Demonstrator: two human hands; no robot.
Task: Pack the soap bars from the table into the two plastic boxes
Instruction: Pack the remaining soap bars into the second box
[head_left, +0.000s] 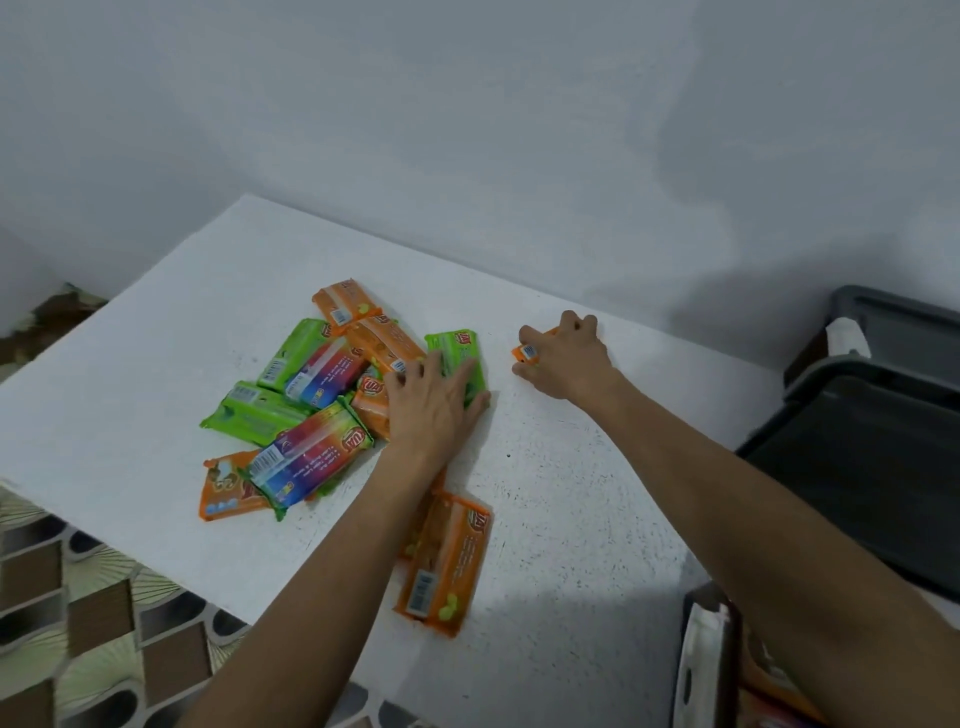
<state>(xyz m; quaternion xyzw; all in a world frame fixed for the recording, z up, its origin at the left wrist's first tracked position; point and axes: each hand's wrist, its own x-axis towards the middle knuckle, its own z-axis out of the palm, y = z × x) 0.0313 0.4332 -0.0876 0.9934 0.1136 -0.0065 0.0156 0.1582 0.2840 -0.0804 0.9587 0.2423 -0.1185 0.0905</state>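
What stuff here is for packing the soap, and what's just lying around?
For the job: soap bars, plastic boxes, left hand on green bar, right hand gripping orange bar.
Just lying about: patterned covering, wall.

I can read no text surely, red oval logo (478, 521) on orange soap wrapper (447, 566) too blurred, barcode (422, 592) digits illegible

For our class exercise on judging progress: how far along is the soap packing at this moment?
Done: little shows; orange wrappers seem to lie in the near box, mostly out of view. In hand: the right hand grips an orange bar on the table; the left hand lies flat on a green bar. Left: the pile of roughly ten bars beside it; the dark box looks empty.
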